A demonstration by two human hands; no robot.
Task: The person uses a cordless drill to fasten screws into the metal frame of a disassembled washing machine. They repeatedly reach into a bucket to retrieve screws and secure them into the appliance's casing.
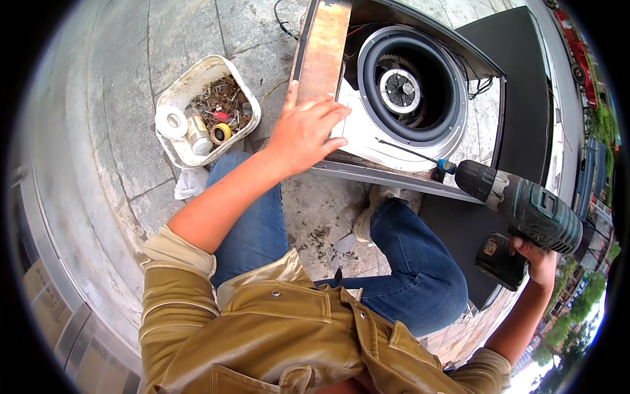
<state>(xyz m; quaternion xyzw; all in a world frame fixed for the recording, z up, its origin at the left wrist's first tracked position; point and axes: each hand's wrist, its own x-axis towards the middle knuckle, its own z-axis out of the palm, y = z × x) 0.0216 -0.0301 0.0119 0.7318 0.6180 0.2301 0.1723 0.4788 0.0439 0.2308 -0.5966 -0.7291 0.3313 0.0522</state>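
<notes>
Fan housing upper centre on paved floor, left hand spread flat bracing its panel; right hand wrapped round cordless drill at right: best keep long bit square, pressure steady.

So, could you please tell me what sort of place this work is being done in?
Probably an outdoor street-side repair spot: stone paving slabs, parked cars and trees at the right edge.

Glossy sheet-metal housing, matt plastic drill, scuffed white plastic tub, rough stone paving
</notes>
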